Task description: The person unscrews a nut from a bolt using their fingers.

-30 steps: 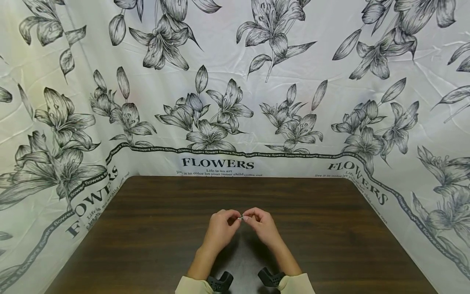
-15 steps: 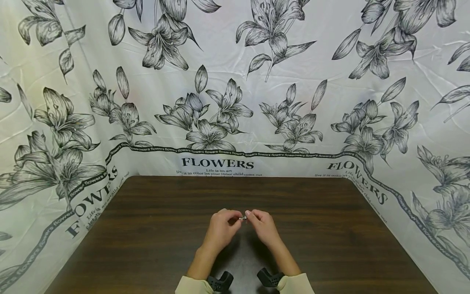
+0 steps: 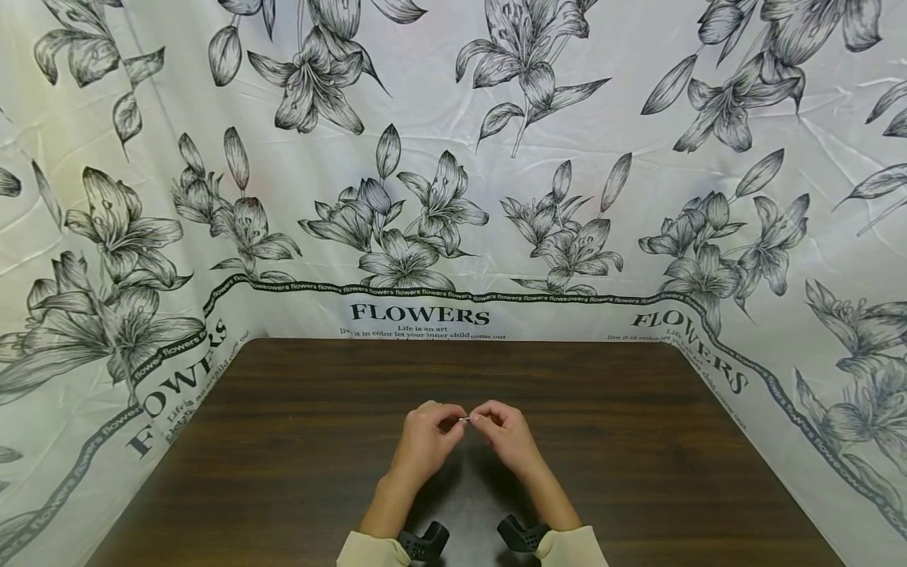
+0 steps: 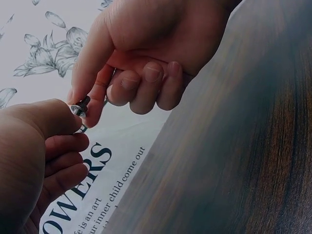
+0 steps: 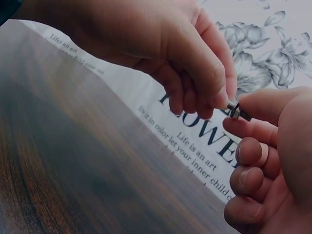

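Between the fingertips of both hands is a small metal bolt, held above the table. In the right wrist view the bolt shows a dark end and a silvery ring or nut around its middle. My left hand pinches one end between thumb and index finger. The thumb and index finger of my right hand close around the dark end, the other fingers curled below. Seen from the left wrist, the bolt is partly hidden by the fingertips.
A dark wood-grain table lies under the hands. White cloth printed with black lilies and lettering rises along its back and both sides. Each wrist carries a black strapped device, next to pale sleeves.
My right fingertips shifted slightly right along the bolt half a second ago, baring more of it, and now sit back close to the left fingertips. The left hand has barely moved.
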Tool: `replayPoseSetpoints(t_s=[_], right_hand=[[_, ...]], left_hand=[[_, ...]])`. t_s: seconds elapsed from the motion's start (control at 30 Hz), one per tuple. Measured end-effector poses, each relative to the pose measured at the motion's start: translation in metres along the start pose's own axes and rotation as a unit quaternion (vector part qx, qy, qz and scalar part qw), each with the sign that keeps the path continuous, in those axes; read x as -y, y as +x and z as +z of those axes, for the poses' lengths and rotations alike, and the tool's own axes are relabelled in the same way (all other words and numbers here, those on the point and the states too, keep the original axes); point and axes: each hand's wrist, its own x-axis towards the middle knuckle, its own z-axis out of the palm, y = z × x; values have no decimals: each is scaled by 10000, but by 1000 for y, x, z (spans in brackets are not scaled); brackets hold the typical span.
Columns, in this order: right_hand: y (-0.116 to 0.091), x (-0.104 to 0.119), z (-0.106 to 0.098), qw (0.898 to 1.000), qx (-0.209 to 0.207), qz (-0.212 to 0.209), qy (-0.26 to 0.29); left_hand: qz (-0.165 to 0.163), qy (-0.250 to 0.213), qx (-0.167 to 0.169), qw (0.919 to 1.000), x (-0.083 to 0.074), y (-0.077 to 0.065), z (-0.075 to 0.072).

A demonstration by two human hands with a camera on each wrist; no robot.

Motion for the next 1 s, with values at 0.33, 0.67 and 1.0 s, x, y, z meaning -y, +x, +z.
replayPoseSetpoints(t_s=[0.33, 0.67, 1.0], right_hand=[[8, -36, -1, 9990, -140, -366, 212], [7, -34, -3, 9980, -1, -607, 202], [0, -2, -2, 9983, -109, -387, 433]], left_hand=[[67, 46, -78, 9999, 2, 0, -1], [24, -5, -29, 10000, 2, 0, -2], [140, 31, -111, 9998, 2, 0, -2]])
